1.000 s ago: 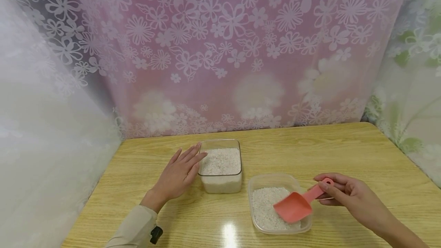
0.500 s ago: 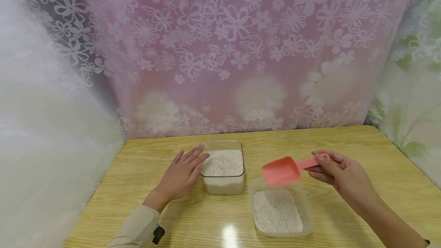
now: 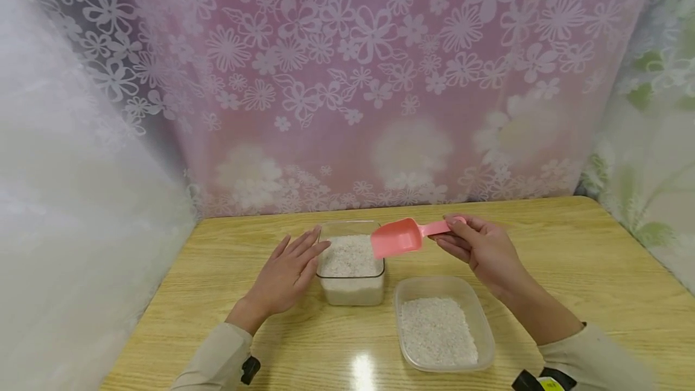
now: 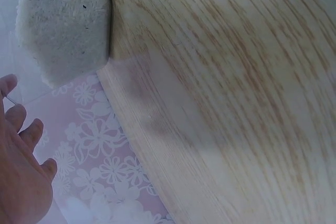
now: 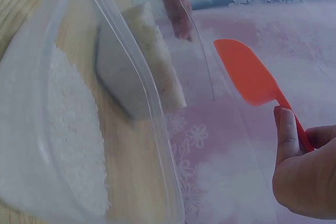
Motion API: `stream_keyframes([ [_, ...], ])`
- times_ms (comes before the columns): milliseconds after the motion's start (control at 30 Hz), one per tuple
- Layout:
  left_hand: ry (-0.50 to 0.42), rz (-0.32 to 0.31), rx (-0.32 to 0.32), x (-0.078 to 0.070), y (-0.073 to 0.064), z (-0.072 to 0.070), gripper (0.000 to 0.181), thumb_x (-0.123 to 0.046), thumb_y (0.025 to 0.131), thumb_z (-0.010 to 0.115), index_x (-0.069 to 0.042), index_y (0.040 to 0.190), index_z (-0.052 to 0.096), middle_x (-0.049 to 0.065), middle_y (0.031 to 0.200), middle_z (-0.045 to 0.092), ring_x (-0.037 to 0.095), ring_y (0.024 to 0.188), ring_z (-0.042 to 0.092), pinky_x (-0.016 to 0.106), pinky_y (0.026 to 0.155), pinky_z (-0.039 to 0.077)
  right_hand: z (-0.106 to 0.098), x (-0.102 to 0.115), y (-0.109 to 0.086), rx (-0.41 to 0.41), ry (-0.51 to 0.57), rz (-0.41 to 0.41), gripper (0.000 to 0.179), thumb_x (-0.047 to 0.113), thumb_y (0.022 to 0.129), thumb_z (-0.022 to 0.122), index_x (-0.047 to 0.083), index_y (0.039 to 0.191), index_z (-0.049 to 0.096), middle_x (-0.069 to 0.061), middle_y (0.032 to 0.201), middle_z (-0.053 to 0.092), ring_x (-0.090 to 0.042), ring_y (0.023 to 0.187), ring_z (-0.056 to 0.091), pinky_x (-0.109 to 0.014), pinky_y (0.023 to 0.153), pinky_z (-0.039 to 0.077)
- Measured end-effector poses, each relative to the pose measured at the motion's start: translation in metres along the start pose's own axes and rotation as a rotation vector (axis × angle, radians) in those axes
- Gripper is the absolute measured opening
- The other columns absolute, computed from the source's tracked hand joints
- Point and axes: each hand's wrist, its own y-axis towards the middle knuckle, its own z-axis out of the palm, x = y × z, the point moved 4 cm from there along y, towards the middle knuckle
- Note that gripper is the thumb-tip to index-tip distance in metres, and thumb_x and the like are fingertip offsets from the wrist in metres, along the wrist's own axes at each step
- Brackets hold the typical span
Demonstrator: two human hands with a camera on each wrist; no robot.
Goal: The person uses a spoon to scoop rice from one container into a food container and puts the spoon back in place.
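My right hand (image 3: 491,255) pinches the handle of a pink scoop (image 3: 396,238), whose bowl overlaps the right edge of a clear square container (image 3: 350,277). The inside of the bowl shows bare pink plastic. White rice (image 3: 353,253) fills much of that container. My left hand (image 3: 285,276) rests with its fingers extended at the container's left rim, one fingertip reaching over it. In the right wrist view the scoop (image 5: 247,74) is held up above the containers' rims. Nearer me stands a translucent plastic tub (image 3: 485,324) with a layer of rice (image 3: 438,330) in it.
Both containers stand on a wood-grain table (image 3: 575,246). A pink flowered curtain (image 3: 347,137) hangs behind its far edge, and pale curtains (image 3: 108,186) flank both sides. Glare shows on the table near the front.
My right hand has lifted the scoop out of the plastic tub and carried it up and left to the square container. The left hand keeps its place at that container's rim.
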Motion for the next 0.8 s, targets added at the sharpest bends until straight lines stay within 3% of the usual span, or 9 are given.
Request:
stream_keyframes([
  [133,-0.006,-0.002,0.002,0.0,0.0,-0.001,0.041,-0.027,0.105,0.036,-0.024,0.145,0.045,-0.002,0.156,0.024,0.018,0.141,0.024,0.048,0.114,0.013,0.011,-0.011,0.008,-0.032,-0.064,0.006,0.024,0.013,0.096,0.059,-0.002,0.114,0.058,-0.014,0.1,0.069,-0.022,0.092,0.069,-0.031,0.086,0.051],
  [333,-0.01,0.012,0.002,0.001,0.0,0.0,0.041,-0.028,0.105,0.036,-0.023,0.146,0.044,-0.001,0.156,0.023,0.019,0.141,0.024,0.049,0.114,0.013,0.027,-0.021,0.015,-0.085,-0.344,-0.062,0.043,0.015,0.098,0.056,-0.014,0.129,0.044,-0.017,0.103,0.068,-0.02,0.091,0.069,-0.033,0.084,0.052],
  [567,-0.011,0.006,-0.005,0.001,-0.001,0.0,0.041,-0.029,0.105,0.036,-0.024,0.145,0.045,-0.002,0.156,0.024,0.019,0.141,0.024,0.049,0.114,0.012,0.049,-0.029,0.022,-0.079,-0.511,-0.186,0.034,0.007,0.098,0.054,-0.015,0.124,0.051,-0.03,0.106,0.064,-0.023,0.085,0.07,-0.031,0.078,0.055],
  [800,-0.002,0.002,-0.001,0.001,0.0,0.0,0.042,-0.03,0.106,0.034,-0.024,0.146,0.044,-0.003,0.156,0.022,0.018,0.141,0.023,0.048,0.114,0.012,0.059,-0.042,0.023,-0.074,-0.608,-0.204,0.027,0.006,0.097,0.055,-0.012,0.118,0.057,-0.027,0.107,0.065,-0.029,0.089,0.069,-0.028,0.075,0.055],
])
